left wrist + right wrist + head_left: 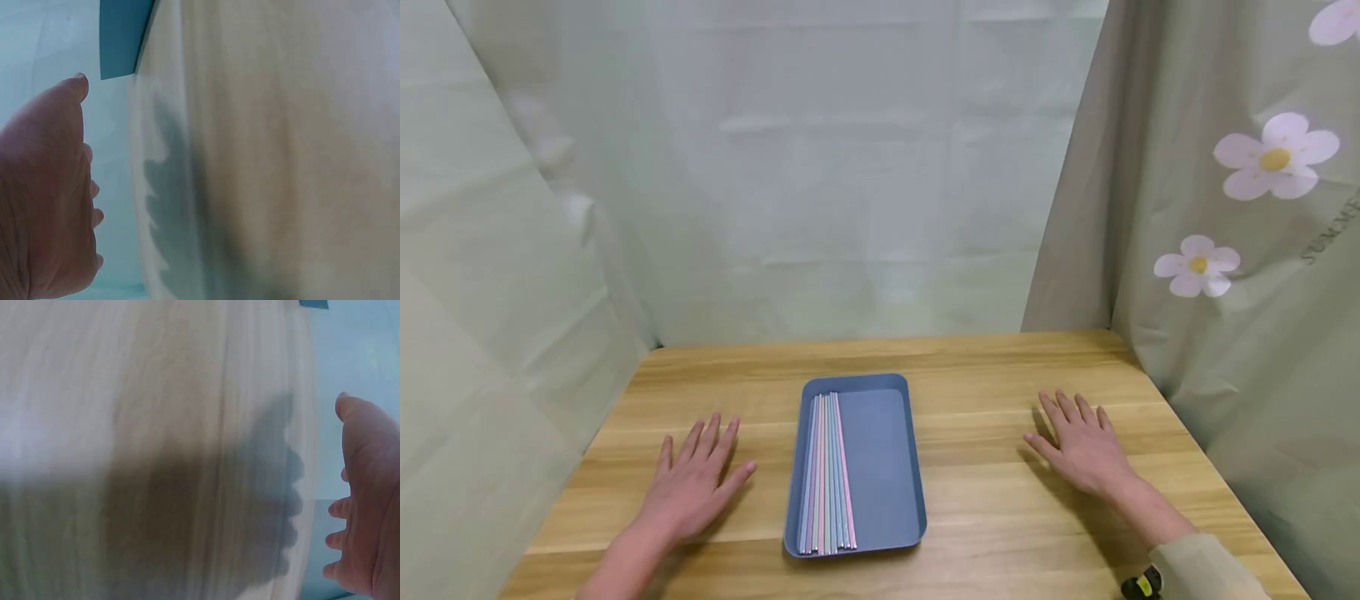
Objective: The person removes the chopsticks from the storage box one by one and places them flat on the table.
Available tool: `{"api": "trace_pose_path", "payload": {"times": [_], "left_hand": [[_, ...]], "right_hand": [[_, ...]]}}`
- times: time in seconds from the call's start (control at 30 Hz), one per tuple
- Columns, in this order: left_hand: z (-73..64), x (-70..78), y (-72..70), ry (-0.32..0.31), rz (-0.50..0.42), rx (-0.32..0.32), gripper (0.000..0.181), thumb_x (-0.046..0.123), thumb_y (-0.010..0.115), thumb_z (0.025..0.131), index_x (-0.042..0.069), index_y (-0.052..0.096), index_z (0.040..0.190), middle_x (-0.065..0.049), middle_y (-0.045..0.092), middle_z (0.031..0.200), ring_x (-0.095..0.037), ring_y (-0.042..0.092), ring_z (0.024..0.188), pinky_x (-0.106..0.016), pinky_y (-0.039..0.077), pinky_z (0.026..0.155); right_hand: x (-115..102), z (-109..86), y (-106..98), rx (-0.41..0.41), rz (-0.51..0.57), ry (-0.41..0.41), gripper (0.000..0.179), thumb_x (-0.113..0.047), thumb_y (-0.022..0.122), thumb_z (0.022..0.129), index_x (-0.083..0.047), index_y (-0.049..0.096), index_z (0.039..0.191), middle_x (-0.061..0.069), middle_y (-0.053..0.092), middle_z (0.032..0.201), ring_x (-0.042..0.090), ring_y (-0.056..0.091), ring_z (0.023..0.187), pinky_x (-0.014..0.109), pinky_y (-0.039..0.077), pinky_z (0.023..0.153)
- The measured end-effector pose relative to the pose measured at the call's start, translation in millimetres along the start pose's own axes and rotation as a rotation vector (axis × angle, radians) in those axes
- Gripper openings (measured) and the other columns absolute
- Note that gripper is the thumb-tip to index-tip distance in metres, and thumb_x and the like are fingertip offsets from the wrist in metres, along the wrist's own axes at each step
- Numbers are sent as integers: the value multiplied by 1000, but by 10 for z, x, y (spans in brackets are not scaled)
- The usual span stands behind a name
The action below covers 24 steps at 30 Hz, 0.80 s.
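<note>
A blue-grey rectangular tray [880, 467] lies on the wooden table, its long sides running away from me. Along its left side lies a bundle of pastel, shiny chopsticks [826, 475], several of them side by side. To the left of the tray my left hand [688, 492] is palm down with fingers spread, holding nothing. My right hand [1086, 450] is palm down on the far side to the right, fingers straight and apart, also holding nothing. Both wrist views show the left palm [50, 200] and right palm [369, 487] raised over the table, casting shadows on it.
The wooden table [985, 375] reaches back to a pale curtain [850, 167]. Another pale sheet [490, 292] hangs at the left, and a flower-printed curtain [1210, 375] at the right. A dark wrist strap [1142, 585] shows near the right sleeve [1206, 568].
</note>
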<state>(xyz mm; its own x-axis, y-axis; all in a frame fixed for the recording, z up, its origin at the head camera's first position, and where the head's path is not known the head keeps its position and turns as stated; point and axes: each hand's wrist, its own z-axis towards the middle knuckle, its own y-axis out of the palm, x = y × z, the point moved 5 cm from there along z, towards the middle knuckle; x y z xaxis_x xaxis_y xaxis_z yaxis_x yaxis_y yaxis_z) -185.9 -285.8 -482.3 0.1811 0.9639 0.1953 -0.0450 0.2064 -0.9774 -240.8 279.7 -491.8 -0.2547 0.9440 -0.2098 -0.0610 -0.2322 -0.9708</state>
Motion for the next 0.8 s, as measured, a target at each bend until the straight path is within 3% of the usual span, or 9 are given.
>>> {"api": "trace_pose_path", "payload": {"times": [0.2, 0.33, 0.6, 0.8], "left_hand": [[19, 50, -96, 14, -34, -9, 81, 60, 42, 104, 8, 23, 163, -26, 13, 167, -51, 12, 150, -73, -4, 114], [78, 138, -161, 29, -92, -26, 80, 59, 41, 105, 10, 18, 165, -24, 12, 167, -50, 11, 151, -74, 1, 114], [201, 350, -272, 85, -337, -94, 70, 47, 35, 110, 6, 15, 164, -24, 9, 168, -49, 9, 151, -71, 11, 116], [254, 438, -320, 75, -523, -145, 68, 45, 28, 112, 5, 12, 164, -21, 8, 169, -45, 6, 153, -66, 10, 118]], "right_hand": [[-93, 52, -72, 3, 53, -7, 84, -64, 43, 102, -5, 29, 161, 28, 31, 160, 53, 23, 146, 72, 15, 113], [-174, 114, -141, 6, 122, -5, 83, -62, 44, 103, -5, 27, 162, 28, 30, 161, 52, 23, 146, 70, 15, 114], [-429, 258, -271, 18, 227, -68, 83, -61, 45, 103, -5, 26, 162, 22, 31, 162, 48, 28, 146, 67, 20, 116], [-663, 328, -319, 11, 313, -127, 80, -55, 52, 103, -11, 23, 163, 17, 31, 164, 42, 30, 148, 64, 26, 116]]}}
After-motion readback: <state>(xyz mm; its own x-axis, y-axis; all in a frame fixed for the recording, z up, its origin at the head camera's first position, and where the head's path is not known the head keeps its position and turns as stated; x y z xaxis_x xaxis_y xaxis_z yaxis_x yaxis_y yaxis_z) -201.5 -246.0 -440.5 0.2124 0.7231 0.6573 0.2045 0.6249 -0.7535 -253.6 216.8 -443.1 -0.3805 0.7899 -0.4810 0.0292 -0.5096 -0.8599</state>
